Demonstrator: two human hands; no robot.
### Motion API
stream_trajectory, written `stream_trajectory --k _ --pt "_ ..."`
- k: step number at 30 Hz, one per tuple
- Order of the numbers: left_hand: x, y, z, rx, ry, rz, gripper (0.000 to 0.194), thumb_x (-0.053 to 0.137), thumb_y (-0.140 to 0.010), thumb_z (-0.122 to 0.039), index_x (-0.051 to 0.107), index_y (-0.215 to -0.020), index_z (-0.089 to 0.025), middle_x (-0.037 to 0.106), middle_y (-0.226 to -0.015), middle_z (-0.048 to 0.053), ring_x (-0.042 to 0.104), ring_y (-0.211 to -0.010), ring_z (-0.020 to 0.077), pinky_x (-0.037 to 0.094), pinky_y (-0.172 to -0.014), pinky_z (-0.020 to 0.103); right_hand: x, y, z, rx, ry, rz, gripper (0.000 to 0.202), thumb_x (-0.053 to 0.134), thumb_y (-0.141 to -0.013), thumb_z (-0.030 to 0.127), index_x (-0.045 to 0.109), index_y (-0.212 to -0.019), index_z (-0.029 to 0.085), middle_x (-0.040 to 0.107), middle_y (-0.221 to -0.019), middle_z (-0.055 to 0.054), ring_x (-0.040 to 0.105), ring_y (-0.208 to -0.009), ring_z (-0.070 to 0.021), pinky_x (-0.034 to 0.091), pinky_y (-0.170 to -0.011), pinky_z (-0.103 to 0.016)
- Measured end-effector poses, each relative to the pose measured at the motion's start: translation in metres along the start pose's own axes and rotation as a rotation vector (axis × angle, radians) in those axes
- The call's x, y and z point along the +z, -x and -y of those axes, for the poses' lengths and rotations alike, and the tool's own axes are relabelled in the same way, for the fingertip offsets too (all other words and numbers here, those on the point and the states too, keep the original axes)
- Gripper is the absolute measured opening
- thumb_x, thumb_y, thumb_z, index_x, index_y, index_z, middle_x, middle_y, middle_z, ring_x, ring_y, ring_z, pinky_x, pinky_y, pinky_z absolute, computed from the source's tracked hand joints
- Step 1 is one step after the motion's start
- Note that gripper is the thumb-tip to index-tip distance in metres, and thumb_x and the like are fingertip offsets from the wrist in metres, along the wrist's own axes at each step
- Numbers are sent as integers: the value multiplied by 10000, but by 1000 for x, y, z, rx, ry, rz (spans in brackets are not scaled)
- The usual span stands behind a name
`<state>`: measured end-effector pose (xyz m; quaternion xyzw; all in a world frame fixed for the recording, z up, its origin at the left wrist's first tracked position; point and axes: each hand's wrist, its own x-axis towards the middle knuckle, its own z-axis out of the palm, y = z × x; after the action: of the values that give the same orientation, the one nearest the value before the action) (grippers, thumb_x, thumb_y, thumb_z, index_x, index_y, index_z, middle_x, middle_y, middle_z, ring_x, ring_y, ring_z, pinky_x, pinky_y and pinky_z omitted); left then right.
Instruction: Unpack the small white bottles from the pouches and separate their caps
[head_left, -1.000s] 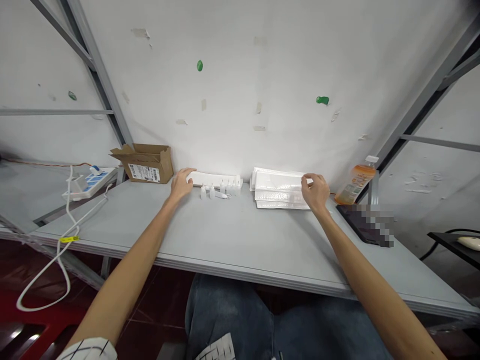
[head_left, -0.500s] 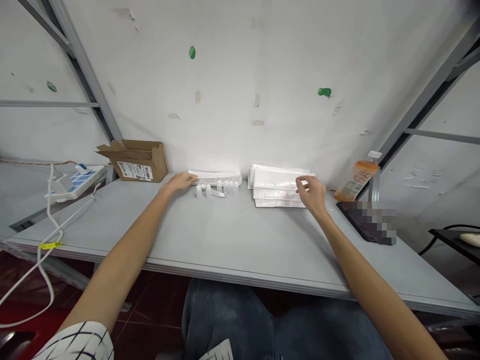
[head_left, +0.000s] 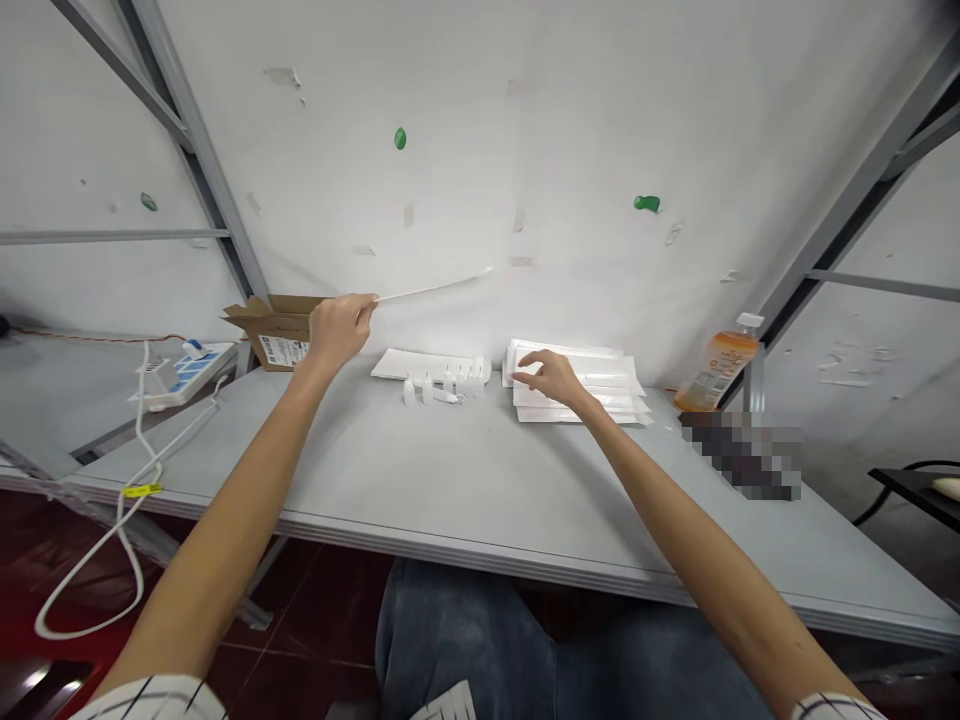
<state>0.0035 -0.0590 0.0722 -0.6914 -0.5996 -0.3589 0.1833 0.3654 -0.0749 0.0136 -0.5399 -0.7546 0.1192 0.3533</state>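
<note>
My left hand is closed on one end of a thin white sheet, raised off the table and seen nearly edge-on against the wall. Beneath it a white flat sheet or stack lies on the table. In front of this stand several small white plastic bottles, one lying on its side. My right hand hovers at the left part of a stack of white plastic-like packets, with thumb and fingers apart and nothing seen between them.
An opened cardboard box stands behind my left hand. A power strip with white cables is at the far left. On the right are an orange drink bottle and a dark, blurred-out flat object. The wall closes off the grey table behind.
My left hand has risen from the table, lifting the thin white sheet. My right hand has moved left across the packets, and its fingers are apart.
</note>
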Motion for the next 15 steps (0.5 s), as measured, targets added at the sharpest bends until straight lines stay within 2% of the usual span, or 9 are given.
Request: stream_trajectory --k 4,8,12,15 --pt "-24 72 0 193 133 51 376 366 -936 -339 691 -1118 -286 717 -1138 40 627 -1126 282 494 -942 421 20 -35 20 43 -22 175 277 721 -812 368 698 -1013 180 698 -1072 -67 639 -592 -106 467 -678 -268" --pt "-23 138 17 349 163 160 384 400 -912 -280 704 -1146 -285 705 -1203 56 621 -1175 276 485 -1024 464 40 -50 31 8 80 225 320 703 -828 401 706 -1079 203 703 -1099 -72 668 -724 -154 461 -694 -271" --pt "-9 168 33 446 176 336 424 402 -898 -245 691 -1207 -274 676 -1274 62 588 -1242 259 458 -1074 469 58 -57 43 -86 240 243 250 686 -843 384 721 -1037 230 727 -1045 -47 653 -967 -224 444 -727 -269" --pt "-3 173 31 461 180 400 409 474 -901 -336 670 -1251 -259 628 -1344 78 543 -1296 272 398 -1122 493 67 -59 50 -114 268 242 159 646 -869 279 734 -991 229 740 -994 -45 649 -969 -225 441 -715 -267"
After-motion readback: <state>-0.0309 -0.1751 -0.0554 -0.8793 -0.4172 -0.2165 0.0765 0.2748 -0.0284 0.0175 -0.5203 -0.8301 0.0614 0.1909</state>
